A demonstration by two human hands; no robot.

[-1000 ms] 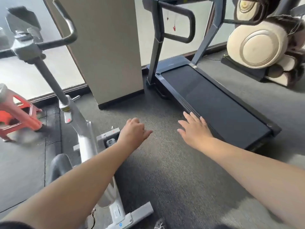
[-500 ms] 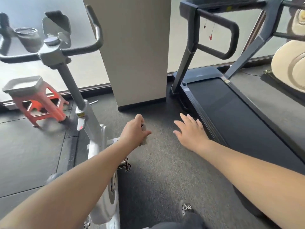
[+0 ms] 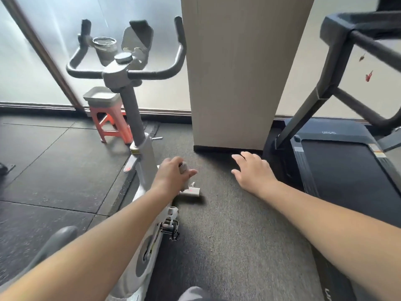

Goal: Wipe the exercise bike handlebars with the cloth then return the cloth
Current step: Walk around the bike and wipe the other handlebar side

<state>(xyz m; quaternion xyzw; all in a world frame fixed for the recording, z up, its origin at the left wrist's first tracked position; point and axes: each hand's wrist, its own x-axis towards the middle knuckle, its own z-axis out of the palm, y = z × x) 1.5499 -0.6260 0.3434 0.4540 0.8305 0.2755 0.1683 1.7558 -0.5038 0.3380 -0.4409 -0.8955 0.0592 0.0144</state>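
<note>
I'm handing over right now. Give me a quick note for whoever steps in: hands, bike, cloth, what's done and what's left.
Left hand: closed around something small and grey; too small to tell whether it is the cloth.
Right hand: open, empty, fingers spread above the carpet.
Handlebars: ahead and to the left, out of both hands' contact. A stool with a grey tray stands behind the bike.
Done: no wiping evident from this view.
Left: confirm the cloth, wipe both sides of the handlebars, return the cloth.
</note>
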